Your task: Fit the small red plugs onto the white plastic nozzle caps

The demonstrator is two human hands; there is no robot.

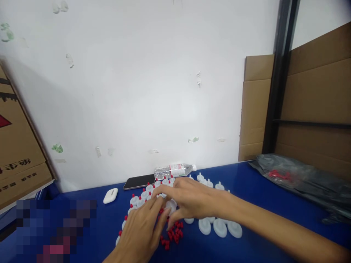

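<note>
Above the blue tabletop [260, 204], pinching a translucent nozzle bottle [171, 206] in the right hand [192, 199], just behind loose red caps [176, 232], near red-capped bottles [134, 200]; with the left hand [144, 223] bent close beside it, cannot tell whether gripping anything.

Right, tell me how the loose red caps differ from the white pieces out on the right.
Colour: the red caps are bright red, while the white pieces are pale and slightly cloudy.
Size: the red caps are far smaller than the white pieces.
Shape: the red caps are short and stubby; the white pieces are broad and rounded, with narrow tips visible on the farther ones.
Both lie on the blue table.
</note>
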